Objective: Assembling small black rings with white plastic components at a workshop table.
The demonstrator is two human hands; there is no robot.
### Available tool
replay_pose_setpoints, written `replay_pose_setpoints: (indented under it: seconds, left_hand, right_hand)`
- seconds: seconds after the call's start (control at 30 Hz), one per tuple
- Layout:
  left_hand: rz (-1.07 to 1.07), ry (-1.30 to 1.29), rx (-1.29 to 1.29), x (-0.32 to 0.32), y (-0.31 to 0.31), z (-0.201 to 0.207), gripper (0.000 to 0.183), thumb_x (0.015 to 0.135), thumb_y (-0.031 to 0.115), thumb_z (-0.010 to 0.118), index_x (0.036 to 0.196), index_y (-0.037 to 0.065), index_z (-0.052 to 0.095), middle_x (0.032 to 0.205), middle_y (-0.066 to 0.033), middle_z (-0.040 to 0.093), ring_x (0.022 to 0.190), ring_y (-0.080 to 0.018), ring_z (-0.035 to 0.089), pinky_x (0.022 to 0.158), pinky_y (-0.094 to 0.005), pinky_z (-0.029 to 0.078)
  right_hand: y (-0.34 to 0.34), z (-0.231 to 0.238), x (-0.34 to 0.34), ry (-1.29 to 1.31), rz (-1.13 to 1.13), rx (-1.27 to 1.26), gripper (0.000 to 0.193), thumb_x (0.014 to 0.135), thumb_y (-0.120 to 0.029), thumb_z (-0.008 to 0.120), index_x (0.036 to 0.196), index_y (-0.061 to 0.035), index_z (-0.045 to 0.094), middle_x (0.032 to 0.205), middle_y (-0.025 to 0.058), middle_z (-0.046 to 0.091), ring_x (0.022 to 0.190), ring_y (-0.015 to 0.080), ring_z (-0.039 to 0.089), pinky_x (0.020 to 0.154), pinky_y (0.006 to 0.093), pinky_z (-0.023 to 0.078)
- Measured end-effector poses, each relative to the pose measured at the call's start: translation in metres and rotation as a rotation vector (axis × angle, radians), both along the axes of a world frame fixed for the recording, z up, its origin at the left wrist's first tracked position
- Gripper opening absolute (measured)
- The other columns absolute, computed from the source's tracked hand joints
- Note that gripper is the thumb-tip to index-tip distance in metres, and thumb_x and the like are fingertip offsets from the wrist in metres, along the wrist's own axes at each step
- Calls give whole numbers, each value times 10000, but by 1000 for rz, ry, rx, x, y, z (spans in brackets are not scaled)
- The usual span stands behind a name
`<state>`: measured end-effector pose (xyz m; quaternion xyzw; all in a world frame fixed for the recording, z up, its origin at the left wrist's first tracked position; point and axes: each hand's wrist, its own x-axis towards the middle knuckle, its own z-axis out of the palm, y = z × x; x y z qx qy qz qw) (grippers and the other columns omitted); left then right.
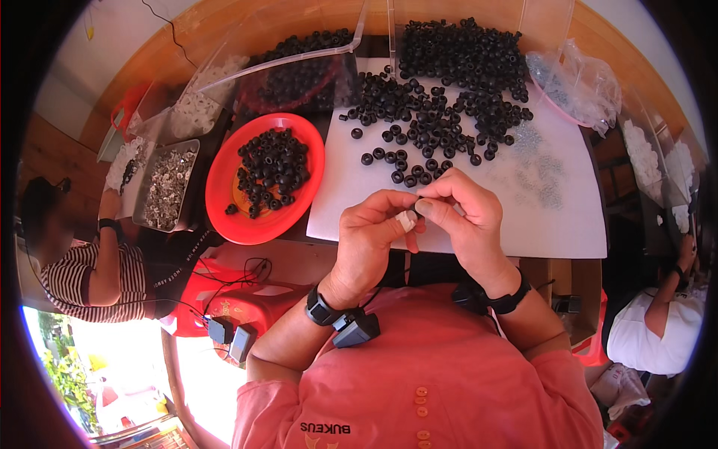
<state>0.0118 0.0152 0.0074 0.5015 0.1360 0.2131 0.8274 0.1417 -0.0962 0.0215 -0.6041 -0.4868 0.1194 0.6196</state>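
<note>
Both hands meet in front of my chest, over the near edge of a white board (359,202). My left hand (366,228) is closed in a pinch, with a white wrapping (406,219) round its thumb. Against its fingertips, my right hand (471,221) pinches too. Something small and dark seems to sit between the fingertips, but the fingers mostly hide it. Just beyond lie loose black round pieces with holes (425,161), which run back into a large heap (464,56). Small clear beads (540,176) are scattered to their right.
Left of the board is a red oval plate (221,191) holding more black pieces. Beside it stands a tray of small metal parts (166,187). Clear plastic bins line the back. A plastic bag (587,90) lies at the right. Other people work at both sides.
</note>
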Motion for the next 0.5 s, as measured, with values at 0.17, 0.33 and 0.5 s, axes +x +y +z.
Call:
replay_pose_setpoints:
  seconds: [0.17,0.33,0.5]
  left_hand:
    - [37,21,22,0,-2,2,165,966,-12,602,1118,-63,640,996,-141,694,865,-193,681,631,-284,557]
    - [29,17,14,-1,-2,-1,167,958,-10,618,1116,-57,644,979,-135,696,842,-190,680,616,-281,553]
    - [9,17,6,-1,0,-1,173,946,-13,633,1113,-52,647,966,-130,693,825,-186,676,589,-272,541]
  right_hand:
    - [3,-1,-10,343,66,81,38,956,-9,650,928,9,632,804,30,655,710,77,619,643,222,487]
    - [1,-6,-8,293,73,71,30,959,-3,645,936,8,629,799,29,653,712,78,622,651,224,489]
    - [-4,-1,-3,56,3,36,20,950,-2,653,938,12,645,826,23,645,751,82,630,669,229,492]
